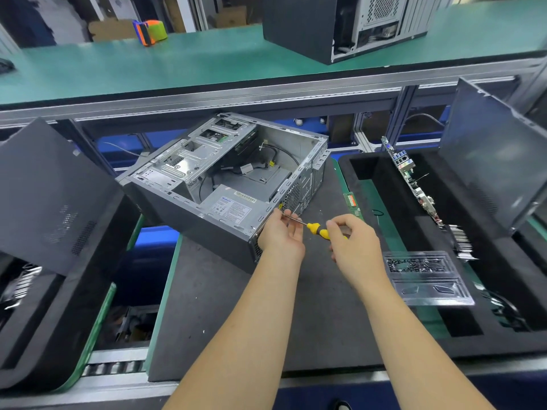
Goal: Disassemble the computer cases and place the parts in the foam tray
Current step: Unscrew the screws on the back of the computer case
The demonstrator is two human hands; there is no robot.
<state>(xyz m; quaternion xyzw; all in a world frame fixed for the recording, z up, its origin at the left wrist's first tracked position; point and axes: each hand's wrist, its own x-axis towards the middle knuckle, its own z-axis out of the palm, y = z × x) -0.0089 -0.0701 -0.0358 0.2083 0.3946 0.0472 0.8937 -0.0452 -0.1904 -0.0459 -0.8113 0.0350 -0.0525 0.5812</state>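
An open grey computer case [207,232] lies on its side on the dark mat, its power supply [231,206] still inside near the rear corner. My right hand [353,242] grips the yellow-and-black handle of a screwdriver [316,228]. Its metal shaft points left at the case's rear corner. My left hand [281,235] rests against that corner, fingers pinching the shaft near the tip. The black foam tray [396,202] stands at the right with a motherboard [420,190] upright in a slot and a dark side panel [491,155] leaning in it.
A RAM stick [352,205] lies by the tray's left edge. A clear plastic blister tray [426,276] sits on the foam. Another foam tray [44,335] with a side panel [50,196] is at the left. A second case [340,25] stands on the green upper shelf.
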